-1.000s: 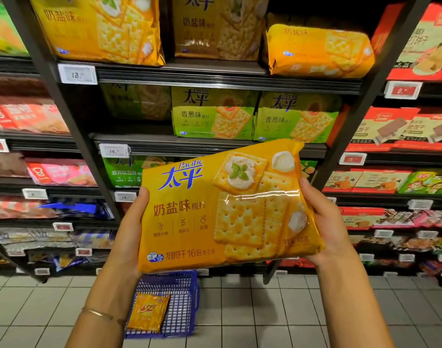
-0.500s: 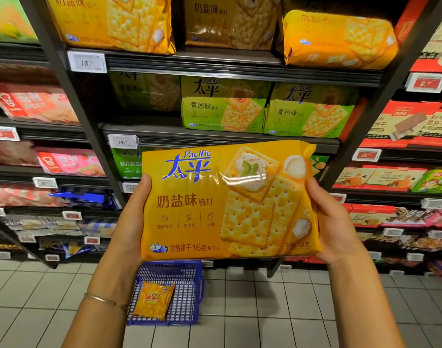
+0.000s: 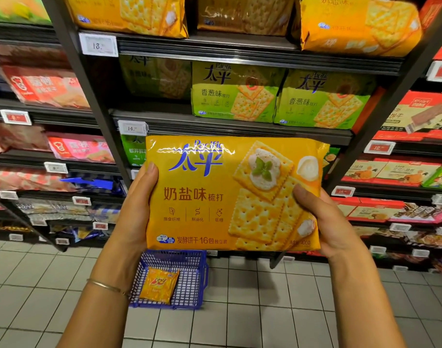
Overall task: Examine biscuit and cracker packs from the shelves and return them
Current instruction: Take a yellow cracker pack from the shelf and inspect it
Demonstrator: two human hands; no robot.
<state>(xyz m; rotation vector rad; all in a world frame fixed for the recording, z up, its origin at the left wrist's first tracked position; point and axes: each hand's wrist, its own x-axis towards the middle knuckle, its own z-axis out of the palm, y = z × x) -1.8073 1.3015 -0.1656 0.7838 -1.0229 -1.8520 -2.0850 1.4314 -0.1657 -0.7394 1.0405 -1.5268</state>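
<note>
The shelves (image 3: 240,130) fill the view. Yellow packs (image 3: 358,23) line the top row and green packs (image 3: 235,94) the row beneath. In front of them, up in mid-air and off every shelf, is the yellow cracker pack (image 3: 230,194), held level with its label facing the camera. The left grip (image 3: 137,209) clasps its left edge and the right grip (image 3: 328,222) its right edge, each with a thumb on the front. Both bare hands are occupied, so neither is free.

The wrapper is glossy and looks slick. If one grip lets go early for the reach upward, the pack may well tip and slide out onto the tiled floor (image 3: 265,310). The blue basket (image 3: 197,280) stands directly below, with a small orange packet (image 3: 159,285) lying in it.

The crackers are probably brittle, so a hard squeeze from that right thumb could snap them.

The matching row sits high and looks full. A shove there might knock the rightmost yellow pack off, since it sits right at the lip.

The green row is nearer, so the pack could end up behind the wrong price tag (image 3: 132,128).
</note>
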